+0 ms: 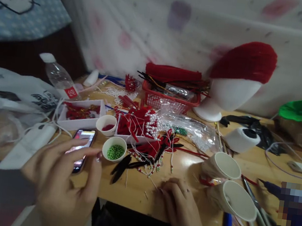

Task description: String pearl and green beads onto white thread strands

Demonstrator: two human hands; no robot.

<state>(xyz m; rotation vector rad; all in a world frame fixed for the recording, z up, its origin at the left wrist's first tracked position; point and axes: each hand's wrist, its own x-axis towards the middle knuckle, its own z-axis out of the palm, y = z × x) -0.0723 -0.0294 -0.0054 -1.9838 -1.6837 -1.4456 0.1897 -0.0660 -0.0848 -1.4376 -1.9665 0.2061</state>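
My left hand (66, 183) hovers in front of a lit phone (80, 152), its thumb and index fingertips pinched together. Whatever might be between them is too small to make out. Just right of that pinch stands a paper cup of green beads (115, 152). My right hand (181, 209) lies low on the table with its fingers curled together. A thin white thread (153, 183) runs to its fingertips, which seem closed on it. Beyond it lie beaded strings (158, 164) with red and black fuzzy pieces (144, 164).
Behind are a cup of dark red beads (108, 127), a white box of red pieces (81, 113) and a red basket (169, 100). Two paper cups (239, 200) lean at right, near a thread spool (242, 139). A foam head (228, 97) and a bottle (58, 75) stand farther back.
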